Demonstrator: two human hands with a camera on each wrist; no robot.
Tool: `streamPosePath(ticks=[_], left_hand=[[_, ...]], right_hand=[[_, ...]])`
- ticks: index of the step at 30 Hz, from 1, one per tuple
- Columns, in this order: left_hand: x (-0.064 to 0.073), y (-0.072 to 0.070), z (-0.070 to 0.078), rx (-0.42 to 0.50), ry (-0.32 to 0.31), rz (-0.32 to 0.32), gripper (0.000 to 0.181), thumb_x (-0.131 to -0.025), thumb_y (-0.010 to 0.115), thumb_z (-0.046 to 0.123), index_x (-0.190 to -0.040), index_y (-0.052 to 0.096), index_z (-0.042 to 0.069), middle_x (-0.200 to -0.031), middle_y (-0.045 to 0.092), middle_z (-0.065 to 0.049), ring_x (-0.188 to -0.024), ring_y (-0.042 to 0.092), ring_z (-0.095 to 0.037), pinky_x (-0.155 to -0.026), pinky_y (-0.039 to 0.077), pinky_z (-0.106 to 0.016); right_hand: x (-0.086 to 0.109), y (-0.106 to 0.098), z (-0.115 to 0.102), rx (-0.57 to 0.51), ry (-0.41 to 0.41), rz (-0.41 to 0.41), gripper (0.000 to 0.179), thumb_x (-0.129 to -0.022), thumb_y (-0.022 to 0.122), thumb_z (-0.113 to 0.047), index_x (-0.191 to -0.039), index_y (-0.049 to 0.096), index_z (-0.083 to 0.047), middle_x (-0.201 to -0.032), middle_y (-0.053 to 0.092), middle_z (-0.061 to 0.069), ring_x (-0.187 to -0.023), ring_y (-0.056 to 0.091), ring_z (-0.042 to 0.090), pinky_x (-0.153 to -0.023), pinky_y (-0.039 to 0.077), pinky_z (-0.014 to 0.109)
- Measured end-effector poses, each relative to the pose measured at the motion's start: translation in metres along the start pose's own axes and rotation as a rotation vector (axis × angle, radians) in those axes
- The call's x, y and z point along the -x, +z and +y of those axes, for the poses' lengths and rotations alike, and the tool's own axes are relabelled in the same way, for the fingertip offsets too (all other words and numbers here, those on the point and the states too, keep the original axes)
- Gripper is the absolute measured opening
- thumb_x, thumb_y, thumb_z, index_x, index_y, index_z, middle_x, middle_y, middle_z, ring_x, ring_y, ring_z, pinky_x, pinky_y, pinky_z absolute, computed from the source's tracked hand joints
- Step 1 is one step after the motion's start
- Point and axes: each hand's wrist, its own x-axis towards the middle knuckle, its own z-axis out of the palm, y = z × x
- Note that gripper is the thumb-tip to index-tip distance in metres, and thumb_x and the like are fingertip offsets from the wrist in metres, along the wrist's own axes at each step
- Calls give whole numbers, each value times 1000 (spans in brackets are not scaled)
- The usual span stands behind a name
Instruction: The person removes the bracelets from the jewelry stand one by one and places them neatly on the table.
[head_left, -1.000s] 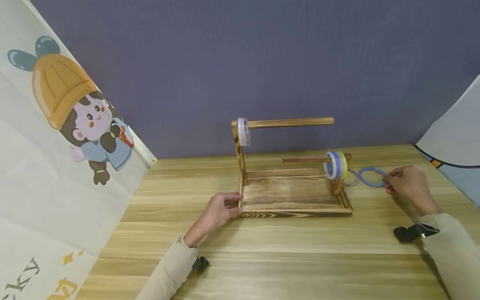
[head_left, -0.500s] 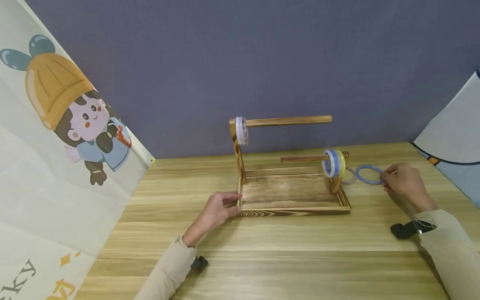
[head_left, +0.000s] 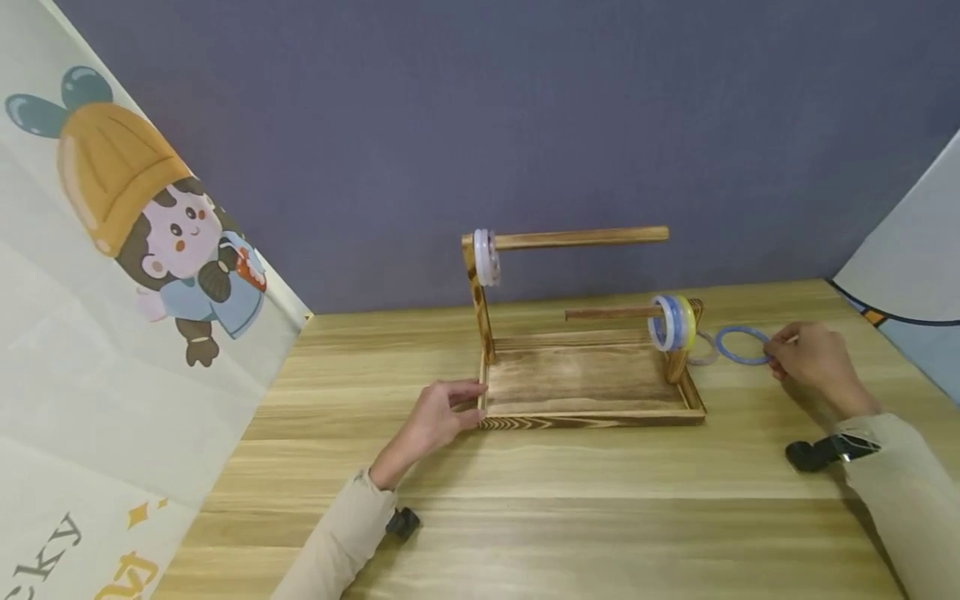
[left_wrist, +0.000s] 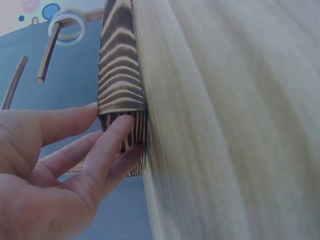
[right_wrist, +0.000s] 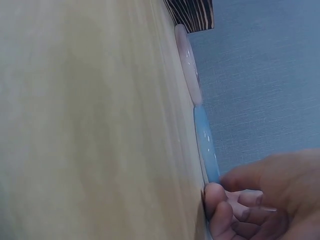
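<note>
A dark-streaked wooden bangle stand [head_left: 577, 420] has a tray base and two horizontal rods. My left hand [head_left: 435, 418] rests its fingertips and thumb against the tray's left end; in the left wrist view the fingers [left_wrist: 107, 145] touch the end face, not wrapped round it. With thumb and fingertips my right hand [head_left: 816, 367] pinches the right edge of a blue bangle [head_left: 738, 360], which lies flat on the table. Beside it a pale pinkish bangle [head_left: 705, 361] lies partly hidden behind the stand; in the right wrist view the two bangles look end to end.
White and clear bangles [head_left: 483, 258] hang at the upper rod's left end. White, blue and yellow bangles [head_left: 673, 322] hang at the lower rod's right end. A dark wall [head_left: 375, 167] stands behind the wooden table [head_left: 525, 517]; a cartoon cloth [head_left: 90, 350] is at left.
Only the head view shifts slightly. Both hands, the stand and the bangles keep their places relative to one another.
</note>
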Motion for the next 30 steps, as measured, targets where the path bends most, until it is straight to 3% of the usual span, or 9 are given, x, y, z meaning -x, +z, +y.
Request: streamPosePath(ticks=[20,26,30], left_hand=[[0,0,3,15,-10,-3,40,-88,73,2,-127,64,-3,-144,52,-21,-123,58,-37,-95,56,-31],[-1,-1,2,17,-27,-6,40,-89,72,3,-127,65,-1,-145,51,-20,-124,57,-36,-96,55,-32],[-1,-1,3,10,-28,-5,39,-89,72,4,-127,65,-1,-145,52,-18,-124,58,-35,-97,55,-34]], right_hand=[[0,0,0,-39,27,-20,30,-97,57,-15,-97,64,14,-59,67,3,-48,63,15,-45,46,21],[-1,-7,-3,-5,21,-49,34,-99,55,-19,-103,62,14,-59,67,3,-52,64,16,-53,47,25],[-2,-14,-18,-12,-21,12,34,-99,54,-17,-106,62,15,-61,69,7,-49,63,13,-46,48,29]])
